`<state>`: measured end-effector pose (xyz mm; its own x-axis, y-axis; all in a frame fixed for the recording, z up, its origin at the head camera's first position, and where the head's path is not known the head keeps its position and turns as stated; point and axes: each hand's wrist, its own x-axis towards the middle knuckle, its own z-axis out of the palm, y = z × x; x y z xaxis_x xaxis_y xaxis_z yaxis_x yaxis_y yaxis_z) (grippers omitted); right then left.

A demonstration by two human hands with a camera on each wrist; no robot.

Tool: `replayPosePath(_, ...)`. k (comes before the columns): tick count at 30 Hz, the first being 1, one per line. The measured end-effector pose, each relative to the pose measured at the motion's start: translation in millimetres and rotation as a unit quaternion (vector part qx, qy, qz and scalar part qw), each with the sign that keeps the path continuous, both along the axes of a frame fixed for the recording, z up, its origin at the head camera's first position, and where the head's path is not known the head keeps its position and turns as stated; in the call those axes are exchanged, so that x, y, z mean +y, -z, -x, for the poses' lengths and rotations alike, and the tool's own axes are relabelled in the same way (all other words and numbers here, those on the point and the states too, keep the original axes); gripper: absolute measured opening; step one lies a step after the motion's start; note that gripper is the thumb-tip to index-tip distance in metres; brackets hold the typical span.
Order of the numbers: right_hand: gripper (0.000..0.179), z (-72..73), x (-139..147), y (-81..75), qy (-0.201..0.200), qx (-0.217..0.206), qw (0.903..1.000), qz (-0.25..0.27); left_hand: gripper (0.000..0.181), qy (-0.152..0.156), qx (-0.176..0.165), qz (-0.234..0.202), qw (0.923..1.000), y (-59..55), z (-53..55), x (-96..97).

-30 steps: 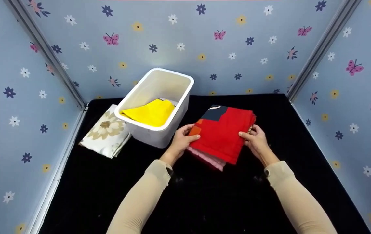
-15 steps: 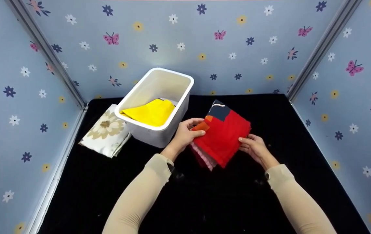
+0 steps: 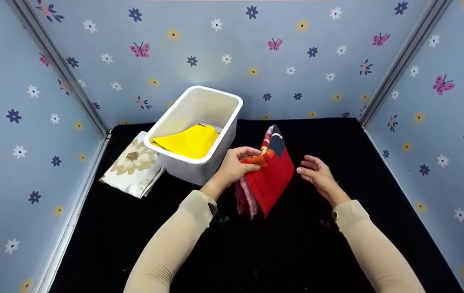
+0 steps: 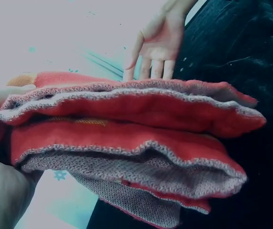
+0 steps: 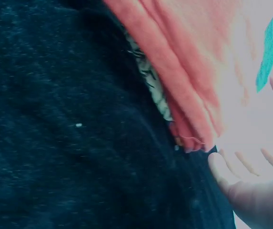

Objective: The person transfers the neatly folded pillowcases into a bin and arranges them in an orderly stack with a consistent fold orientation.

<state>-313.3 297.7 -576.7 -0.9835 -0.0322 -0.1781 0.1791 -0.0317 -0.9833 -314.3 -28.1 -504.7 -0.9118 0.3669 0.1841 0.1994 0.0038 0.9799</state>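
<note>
My left hand (image 3: 234, 166) grips a folded red cloth (image 3: 273, 177) by its left edge, thumb in front and fingers behind. The cloth is tipped up on edge, with navy and orange patches and pinkish layers at its near side. In the left wrist view the layers of the folded cloth (image 4: 146, 109) spread apart, showing grey-pink knitted undersides and stitched edges. My right hand (image 3: 318, 176) is off the cloth, just right of it, its fingers loosely extended. The right wrist view shows that hand (image 5: 255, 186) beside the cloth's lower corner, holding nothing.
Left of the cloth stands a white bin (image 3: 187, 173) with a yellow cloth (image 3: 189, 141) inside. A folded white cloth with a tan flower (image 3: 132, 162) lies beyond the bin's left side. Flower-patterned walls (image 3: 252, 32) enclose the black-covered table (image 3: 280, 252).
The red cloth has turned from facing up to a steep, edge-on tilt in my left hand. My right hand has let go of its right edge.
</note>
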Motion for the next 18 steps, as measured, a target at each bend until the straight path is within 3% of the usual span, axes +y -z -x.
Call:
replayPosePath(11,0.09,16.5,2,-21.9,-0.076,0.073,0.994,-0.029,0.035,0.054,0.059,0.042,0.9959,-24.0,-8.1,-8.5)
replayPosePath(15,0.095,16.4,3,-18.4,-0.102,0.068,0.9921,-0.026,0.032,0.063,0.072,0.053,0.994,-31.5,-13.9,-11.7)
replayPosePath(18,0.097,14.3,2,-12.8,-0.119,0.049,0.9916,0.015,0.032,0.065,0.079,0.054,0.9933,-35.3,-17.9,-13.4)
